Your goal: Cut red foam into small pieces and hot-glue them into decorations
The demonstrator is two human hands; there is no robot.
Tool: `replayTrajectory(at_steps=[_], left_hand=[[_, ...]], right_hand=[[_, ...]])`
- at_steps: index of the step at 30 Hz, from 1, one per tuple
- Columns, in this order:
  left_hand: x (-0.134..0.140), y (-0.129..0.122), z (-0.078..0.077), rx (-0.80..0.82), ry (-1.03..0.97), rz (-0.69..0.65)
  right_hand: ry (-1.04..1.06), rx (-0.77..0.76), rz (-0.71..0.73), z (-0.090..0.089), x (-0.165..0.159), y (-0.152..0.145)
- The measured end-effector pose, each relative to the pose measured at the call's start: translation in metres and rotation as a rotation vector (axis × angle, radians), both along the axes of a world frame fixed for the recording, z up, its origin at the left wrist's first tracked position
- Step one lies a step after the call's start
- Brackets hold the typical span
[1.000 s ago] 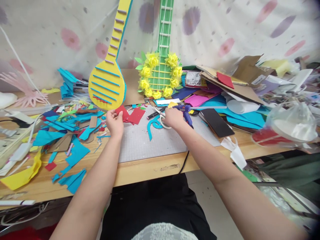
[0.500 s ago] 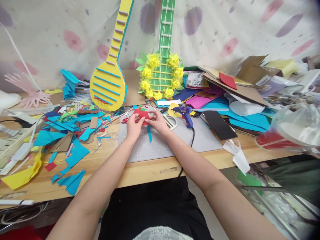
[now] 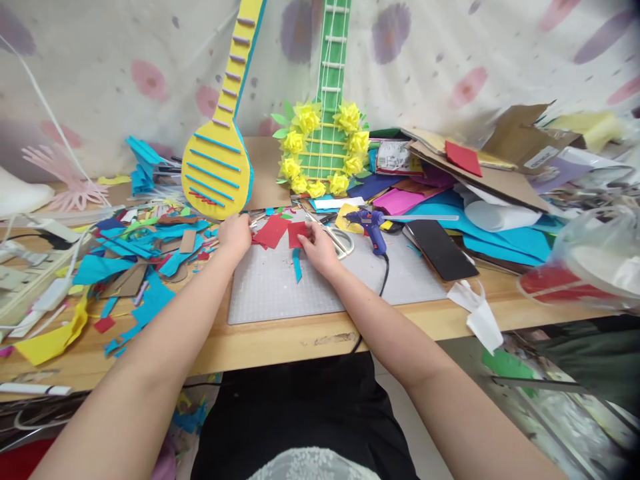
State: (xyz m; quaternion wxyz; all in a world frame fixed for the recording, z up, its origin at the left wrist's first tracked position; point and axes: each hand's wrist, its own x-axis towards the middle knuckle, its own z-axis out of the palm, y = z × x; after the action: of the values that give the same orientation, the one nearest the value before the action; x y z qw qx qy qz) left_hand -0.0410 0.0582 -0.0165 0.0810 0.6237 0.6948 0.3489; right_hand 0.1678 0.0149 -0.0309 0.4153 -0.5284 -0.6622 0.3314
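Observation:
My right hand [image 3: 319, 247] pinches a small red paper piece [image 3: 296, 234] by its right side, over the grey cutting mat [image 3: 270, 293]. Just left of it lies a larger red paper piece [image 3: 271, 231] on the mat. My left hand [image 3: 235, 235] has its fingers near the lower edge of the yellow paper guitar [image 3: 219, 170], at the edge of the scrap pile; what its fingers touch is hidden. A blue paper strip [image 3: 297, 265] is below the small red piece. White-handled scissors [image 3: 344, 244] lie right beside my right hand.
A blue glue gun [image 3: 373, 230] and a black phone [image 3: 443, 249] lie on the right of the mat. A green paper guitar with yellow flowers [image 3: 325, 153] leans at the back. Blue scraps [image 3: 103, 268] cover the left; a plastic-wrapped tub [image 3: 560, 280] stands right.
My hands have parted. The left moved left, away from the red paper, to below the yellow guitar. The right keeps a small red piece, while a larger red piece now shows on the mat.

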Motion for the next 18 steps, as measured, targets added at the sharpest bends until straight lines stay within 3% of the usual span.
replayTrajectory(at_steps=[3,8,12,18], left_hand=[[0.003,0.001,-0.002,-0.029,-0.005,0.021],[0.002,0.004,-0.001,0.017,-0.187,-0.035],[0.0,0.002,0.001,0.071,-0.168,-0.041],[0.003,-0.01,0.023,0.117,-0.047,-0.059]], right_hand=[[-0.011,-0.019,0.002,0.0,0.0,0.0],[-0.014,-0.025,-0.001,-0.001,0.001,0.001],[0.005,-0.041,0.014,-0.001,0.0,0.001],[-0.031,-0.023,0.05,0.002,0.005,0.002]])
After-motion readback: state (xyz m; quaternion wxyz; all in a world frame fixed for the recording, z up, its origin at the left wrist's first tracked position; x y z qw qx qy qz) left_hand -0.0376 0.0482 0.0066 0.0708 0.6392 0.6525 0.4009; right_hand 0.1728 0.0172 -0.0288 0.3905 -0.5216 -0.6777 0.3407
